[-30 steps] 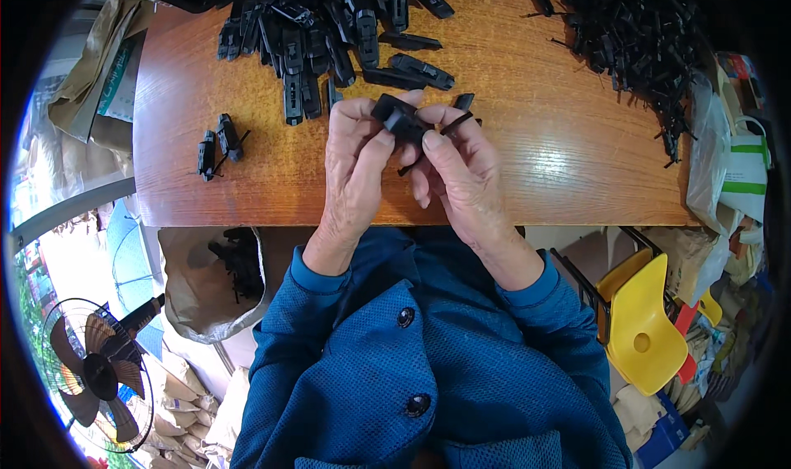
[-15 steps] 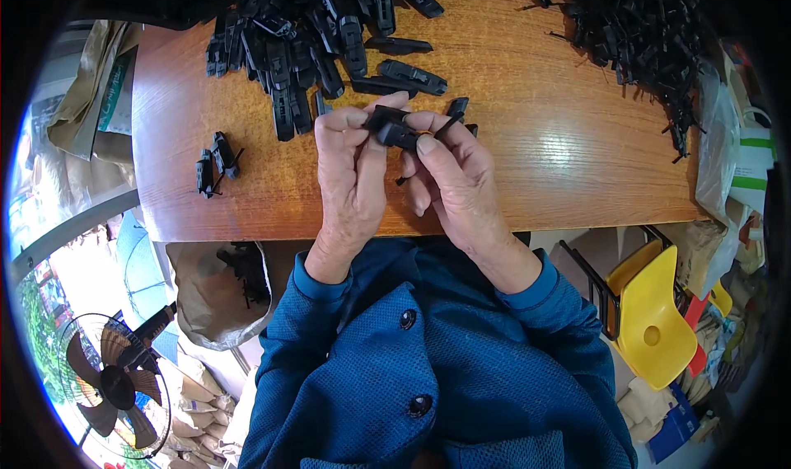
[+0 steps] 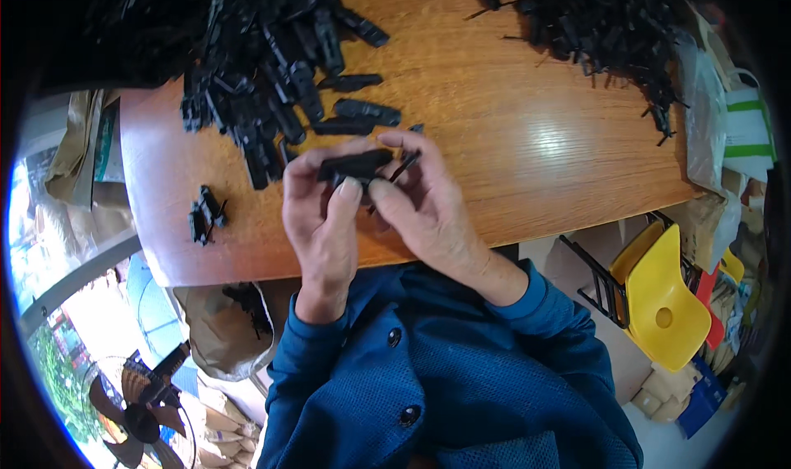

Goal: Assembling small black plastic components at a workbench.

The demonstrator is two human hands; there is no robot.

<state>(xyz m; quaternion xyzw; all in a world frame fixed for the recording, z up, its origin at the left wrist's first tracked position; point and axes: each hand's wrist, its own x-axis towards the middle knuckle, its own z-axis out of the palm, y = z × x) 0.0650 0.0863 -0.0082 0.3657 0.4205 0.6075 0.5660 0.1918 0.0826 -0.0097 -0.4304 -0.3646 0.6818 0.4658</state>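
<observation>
Between both hands, above the near part of the table, is a black plastic part (image 3: 354,166) with a long dark body. My left hand (image 3: 320,213) is closed on its left end, thumb pressed against the near side. The fingers of my right hand (image 3: 427,213) grip its right end, and a thin black arm (image 3: 404,166) sticks up beside them. Fingers hide much of the part's underside. Just beyond lie several loose elongated black plastic pieces (image 3: 367,111), at the edge of a heap of similar pieces (image 3: 284,73).
Smaller black assemblies (image 3: 206,215) rest at the table's left. A tangled pile of thin black parts (image 3: 610,32) covers the far right. Below the table's near edge stand a paper sack (image 3: 218,337) at left and a yellow chair (image 3: 667,304) at right. A fan (image 3: 140,424) is at lower left.
The whole view has shifted and tilted. The black part has turned in my hands, showing a longer, flatter side. My thumbs have come closer together on its near side.
</observation>
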